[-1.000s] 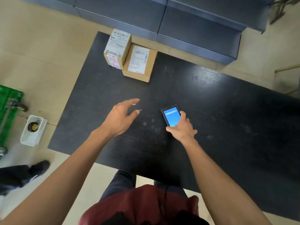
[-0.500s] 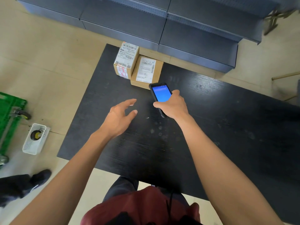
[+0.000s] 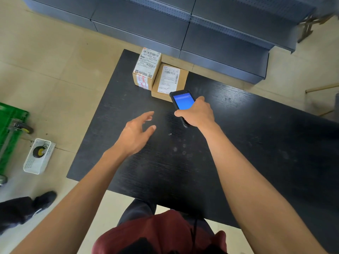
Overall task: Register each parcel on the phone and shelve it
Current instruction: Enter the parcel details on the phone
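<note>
2 labelled cardboard parcels [image 3: 159,77] touching, table's far corner; phone [image 3: 183,101] lit blue.

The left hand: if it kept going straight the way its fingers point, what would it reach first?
Probably the flatter parcel. The left hand is open, fingers pointing up the black table toward it, with only bare tabletop between. Depth is unclear, so it might pass under the phone first.

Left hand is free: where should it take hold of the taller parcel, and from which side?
Probably the taller parcel is best gripped across its top. It stands upright at the table's far-left corner, its right flank against the flat parcel. So the open left hand should come from the near-left, fingers over the near and far faces.
</note>
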Tool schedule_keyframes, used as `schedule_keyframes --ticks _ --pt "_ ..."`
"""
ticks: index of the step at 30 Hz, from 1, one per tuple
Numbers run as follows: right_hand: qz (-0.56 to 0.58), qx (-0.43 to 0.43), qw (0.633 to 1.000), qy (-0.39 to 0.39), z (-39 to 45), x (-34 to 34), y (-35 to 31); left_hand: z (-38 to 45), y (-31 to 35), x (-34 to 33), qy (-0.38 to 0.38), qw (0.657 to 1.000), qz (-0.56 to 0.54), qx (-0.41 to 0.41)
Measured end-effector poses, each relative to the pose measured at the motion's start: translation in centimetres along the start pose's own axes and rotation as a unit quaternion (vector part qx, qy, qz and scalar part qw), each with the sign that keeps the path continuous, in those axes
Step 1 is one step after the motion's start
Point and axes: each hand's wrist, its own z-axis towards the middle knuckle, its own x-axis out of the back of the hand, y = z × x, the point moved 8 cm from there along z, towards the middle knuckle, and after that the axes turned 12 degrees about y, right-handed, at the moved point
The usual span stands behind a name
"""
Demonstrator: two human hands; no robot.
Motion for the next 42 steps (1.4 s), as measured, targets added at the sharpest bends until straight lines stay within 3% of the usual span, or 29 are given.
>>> schedule_keyframes --ticks 14,27,37,42 --pt "0.002 -0.008 0.999 0.033 -0.8 0.1 2.1 0.6 0.9 -1.0 -0.008 1.0 0.001 -0.004" --pt "-0.061 -0.096 0.993 0.028 -4.8 -7.8 11.1 1.3 -0.4 -2.9 -0.032 0.999 0.019 0.005" --pt "-0.071 -0.071 0.993 0.064 -5.5 -9.6 11.9 3.6 -0.7 -3.1 -0.042 0.998 0.045 0.008" --pt "-0.137 -0.044 0.987 0.073 -5.2 -9.4 11.5 5.9 -0.5 -3.2 -0.028 0.997 0.065 -0.009"
